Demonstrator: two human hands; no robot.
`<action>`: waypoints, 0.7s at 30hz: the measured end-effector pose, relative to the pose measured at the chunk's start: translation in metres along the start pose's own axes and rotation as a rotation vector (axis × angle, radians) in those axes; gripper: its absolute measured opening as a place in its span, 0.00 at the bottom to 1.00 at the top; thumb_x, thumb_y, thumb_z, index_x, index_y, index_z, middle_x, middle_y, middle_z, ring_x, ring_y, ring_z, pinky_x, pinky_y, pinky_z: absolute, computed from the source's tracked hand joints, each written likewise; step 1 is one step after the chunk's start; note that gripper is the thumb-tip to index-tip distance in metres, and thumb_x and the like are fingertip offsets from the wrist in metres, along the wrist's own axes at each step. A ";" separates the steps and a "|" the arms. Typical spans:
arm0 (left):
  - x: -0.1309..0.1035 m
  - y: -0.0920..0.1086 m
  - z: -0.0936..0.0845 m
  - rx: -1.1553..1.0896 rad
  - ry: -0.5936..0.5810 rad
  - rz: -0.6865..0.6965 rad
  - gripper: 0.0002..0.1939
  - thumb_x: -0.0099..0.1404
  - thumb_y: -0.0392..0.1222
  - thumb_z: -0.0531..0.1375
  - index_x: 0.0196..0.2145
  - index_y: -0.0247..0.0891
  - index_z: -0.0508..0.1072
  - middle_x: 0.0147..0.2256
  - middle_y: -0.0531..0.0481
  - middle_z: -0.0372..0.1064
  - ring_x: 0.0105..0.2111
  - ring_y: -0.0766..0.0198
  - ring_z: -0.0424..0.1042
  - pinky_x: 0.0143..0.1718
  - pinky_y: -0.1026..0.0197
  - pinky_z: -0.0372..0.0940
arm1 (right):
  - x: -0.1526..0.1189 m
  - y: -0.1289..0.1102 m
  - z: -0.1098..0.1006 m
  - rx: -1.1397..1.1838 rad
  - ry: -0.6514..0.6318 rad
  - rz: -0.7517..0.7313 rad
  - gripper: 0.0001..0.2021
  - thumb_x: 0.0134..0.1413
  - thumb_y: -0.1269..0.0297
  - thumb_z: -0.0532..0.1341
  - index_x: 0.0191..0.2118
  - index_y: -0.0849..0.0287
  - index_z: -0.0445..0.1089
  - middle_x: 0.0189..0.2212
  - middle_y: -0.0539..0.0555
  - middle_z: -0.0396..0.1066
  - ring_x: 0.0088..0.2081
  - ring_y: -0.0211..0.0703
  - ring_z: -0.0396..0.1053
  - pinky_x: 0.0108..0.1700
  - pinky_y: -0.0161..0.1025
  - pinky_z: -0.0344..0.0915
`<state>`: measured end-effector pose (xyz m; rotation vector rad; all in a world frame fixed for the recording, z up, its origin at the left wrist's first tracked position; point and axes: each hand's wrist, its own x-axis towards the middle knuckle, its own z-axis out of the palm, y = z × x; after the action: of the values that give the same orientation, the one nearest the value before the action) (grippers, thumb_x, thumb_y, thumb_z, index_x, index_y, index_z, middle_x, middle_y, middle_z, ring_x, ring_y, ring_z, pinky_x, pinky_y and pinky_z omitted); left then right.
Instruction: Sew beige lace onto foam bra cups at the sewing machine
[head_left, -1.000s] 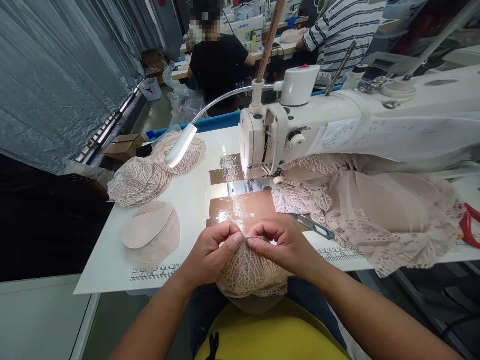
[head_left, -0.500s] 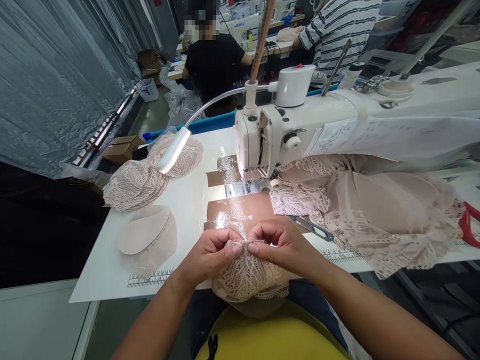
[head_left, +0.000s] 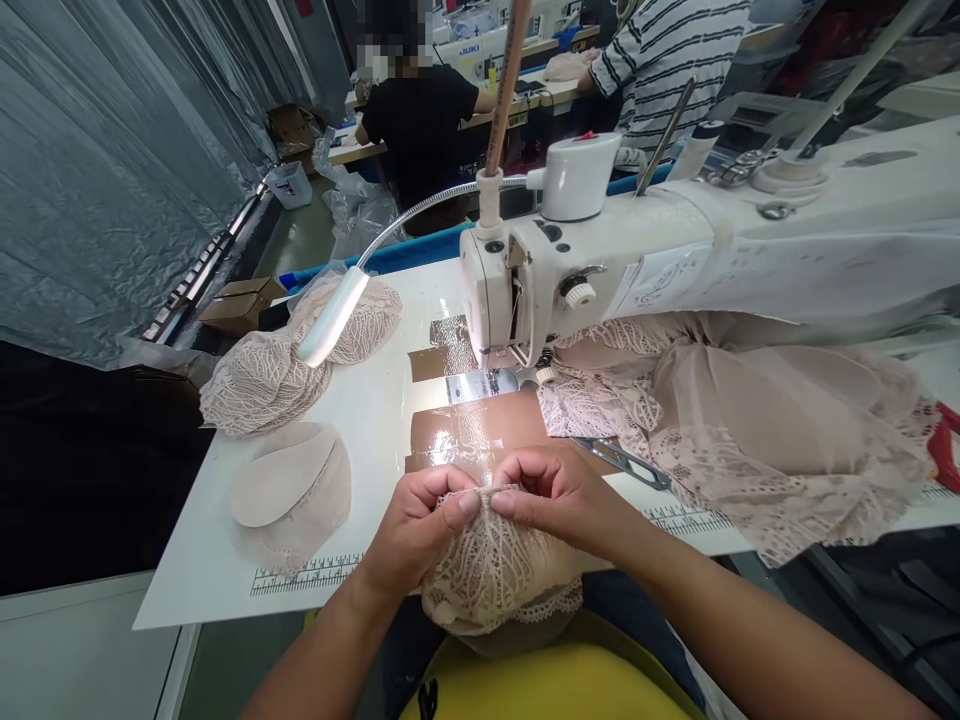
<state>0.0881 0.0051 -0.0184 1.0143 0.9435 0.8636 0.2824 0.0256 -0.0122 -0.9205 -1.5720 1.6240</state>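
Observation:
Both my hands pinch the top edge of a beige lace cup piece point(head_left: 491, 575) at the front of the sewing table, over my lap. My left hand point(head_left: 424, 520) grips it with thumb and forefinger. Close beside it, my right hand point(head_left: 559, 500) pinches the same edge, the fingertips nearly meeting. The lace hangs gathered below, with its scalloped border at the lower right. Beyond my hands stands a white sewing machine point(head_left: 502, 290), its needle area lit above a metal plate point(head_left: 480, 386) and brown tape point(head_left: 450, 435).
At left lie a stack of lace cups point(head_left: 262, 375) and a smooth cup piece point(head_left: 289, 490). A lamp point(head_left: 334, 315) arches over them. Right of the needle are lace garments point(head_left: 780, 420), small thread snips point(head_left: 626, 462) and a red-handled tool point(head_left: 946, 445). Two people sit beyond.
The view has shifted slightly. Both hands keep their pinch on the lace cup piece, which now hangs a little lower and shows more of its front.

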 end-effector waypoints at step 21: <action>0.093 -0.017 0.029 1.439 0.165 0.484 0.11 0.60 0.30 0.54 0.21 0.38 0.64 0.20 0.46 0.59 0.26 0.55 0.63 0.30 0.56 0.58 | 0.038 0.001 -0.050 -0.908 0.124 -0.039 0.13 0.55 0.72 0.54 0.38 0.55 0.75 0.35 0.52 0.74 0.35 0.43 0.68 0.35 0.37 0.59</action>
<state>0.1500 0.0763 -0.0487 2.4969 1.5140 0.5613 0.3062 0.0841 -0.0147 -1.3808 -2.2420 0.7481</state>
